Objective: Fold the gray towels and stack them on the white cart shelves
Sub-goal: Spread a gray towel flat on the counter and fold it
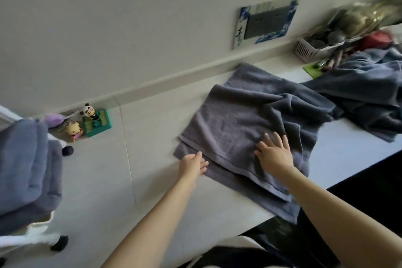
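Observation:
A gray towel (235, 124) lies half folded on the white counter (152, 159), its right part still bunched. My right hand (275, 151) rests flat on it with fingers spread. My left hand (192, 164) touches the towel's near left edge, fingers loosely apart, holding nothing that I can see. Folded gray towels (24, 169) sit stacked on the white cart (32, 237) at the far left. More unfolded gray towels (367, 93) are heaped at the right.
Small toy figures (87, 122) stand by the wall near the cart. A white basket (313, 49) of utensils and a red object (379, 39) sit at the back right. A wall socket plate (268, 20) is above the counter. The counter's front edge runs close to my arms.

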### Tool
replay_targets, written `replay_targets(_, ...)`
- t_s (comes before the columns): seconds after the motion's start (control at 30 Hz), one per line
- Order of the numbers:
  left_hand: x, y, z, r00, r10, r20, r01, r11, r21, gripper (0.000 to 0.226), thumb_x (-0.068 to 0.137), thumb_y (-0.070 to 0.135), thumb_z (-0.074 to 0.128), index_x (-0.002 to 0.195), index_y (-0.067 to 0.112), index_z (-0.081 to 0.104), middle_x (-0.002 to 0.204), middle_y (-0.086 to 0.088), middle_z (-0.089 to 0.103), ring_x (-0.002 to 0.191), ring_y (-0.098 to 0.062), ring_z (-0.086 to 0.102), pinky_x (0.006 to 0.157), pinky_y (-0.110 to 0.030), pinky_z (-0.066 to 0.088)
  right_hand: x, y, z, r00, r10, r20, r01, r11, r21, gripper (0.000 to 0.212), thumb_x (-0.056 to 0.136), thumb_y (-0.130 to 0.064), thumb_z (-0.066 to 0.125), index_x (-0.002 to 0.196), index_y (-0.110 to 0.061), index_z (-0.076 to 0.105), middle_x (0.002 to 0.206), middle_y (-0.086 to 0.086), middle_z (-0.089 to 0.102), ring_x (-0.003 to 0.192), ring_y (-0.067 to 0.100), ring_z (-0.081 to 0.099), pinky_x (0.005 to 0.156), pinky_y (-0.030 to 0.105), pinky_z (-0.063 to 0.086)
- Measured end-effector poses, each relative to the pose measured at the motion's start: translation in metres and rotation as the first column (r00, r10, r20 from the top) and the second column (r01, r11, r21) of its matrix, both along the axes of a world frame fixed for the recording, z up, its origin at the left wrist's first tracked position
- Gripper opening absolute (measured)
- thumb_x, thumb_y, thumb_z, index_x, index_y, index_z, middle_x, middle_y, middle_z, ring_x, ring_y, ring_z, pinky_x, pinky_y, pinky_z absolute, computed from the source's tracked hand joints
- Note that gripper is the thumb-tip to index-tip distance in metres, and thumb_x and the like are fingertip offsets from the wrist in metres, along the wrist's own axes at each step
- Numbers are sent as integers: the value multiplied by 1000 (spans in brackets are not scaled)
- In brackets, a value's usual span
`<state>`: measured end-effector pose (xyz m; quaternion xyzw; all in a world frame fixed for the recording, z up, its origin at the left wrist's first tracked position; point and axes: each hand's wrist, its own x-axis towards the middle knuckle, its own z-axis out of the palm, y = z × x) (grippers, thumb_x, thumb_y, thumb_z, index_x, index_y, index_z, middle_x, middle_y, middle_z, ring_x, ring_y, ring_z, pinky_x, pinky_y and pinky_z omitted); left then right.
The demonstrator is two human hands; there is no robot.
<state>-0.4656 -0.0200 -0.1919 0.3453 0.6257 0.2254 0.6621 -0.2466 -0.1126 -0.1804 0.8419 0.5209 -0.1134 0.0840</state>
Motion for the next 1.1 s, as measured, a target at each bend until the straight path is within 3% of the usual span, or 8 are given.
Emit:
replay_targets(0.13,15,17,0,993,116,4,-116,992,-49,25,98,17,47,114,-1,52,99,-16,57,79,-23,62,49,-23,53,-30,-21,8,957,-183,-225,248,920,303,30,94,-36,44,97,-14,64,109,10,55,102,32,50,85,38,40)
replay_targets(0.2,24,25,1,982,175,-65,-176,984,-1,27,96,15,50,116,-4,54,95,-14,58,78,-23,59,39,-19,50,-38,-40,7,778,-351,-521,522,822,226,27,93,-40,48,88,-16,58,98,7,56,87,26,54,75,35,44)
replay_targets(0.43,29,52,5,952,262,-160,-263,965,20,31,91,20,60,66,7,47,61,-4,50,48,-12,42,42,-23,31,-40,-83,-8,579,-674,-458,803,569,178,49,82,-43,65,119,-15,50,125,14,43,120,32,37,101,43,37)
replay_targets(0.53,29,58,2,960,249,-124,-252,968,-5,31,86,26,67,68,10,46,53,-1,51,43,-10,44,43,-21,37,-38,-84,-5,524,-664,-533,835,526,164,55,83,-38,66,126,-12,43,128,17,41,121,35,37,96,42,40)
replay_targets(0.7,27,64,-5,991,114,-67,-116,993,-14,45,78,32,74,115,13,57,109,-7,64,96,-26,63,94,-41,50,-34,-81,0,376,-641,-669,901,422,102,44,86,-36,64,114,-10,44,99,4,55,95,30,57,70,32,39)
replay_targets(0.83,25,73,0,995,98,-16,-99,992,-78,30,69,25,72,97,16,63,103,-6,67,88,-25,64,74,-34,54,-29,-80,-1,406,-636,-657,868,493,60,25,90,-35,56,78,-13,53,74,2,59,70,22,52,57,31,35)
replay_targets(0.97,21,72,18,969,246,33,-243,966,-86,4,63,16,60,63,16,56,80,-3,60,73,-25,57,61,-28,43,-24,-94,2,218,-462,-860,947,311,73,23,83,-16,55,62,-10,48,58,6,44,60,20,40,57,32,28)
replay_targets(1.1,12,56,22,971,189,-148,-188,982,17,9,71,14,61,70,8,55,84,-7,52,76,-24,48,61,-30,37,-28,-109,2,150,-406,-901,978,197,74,24,75,-19,56,57,-6,47,53,1,36,58,16,34,57,31,25)
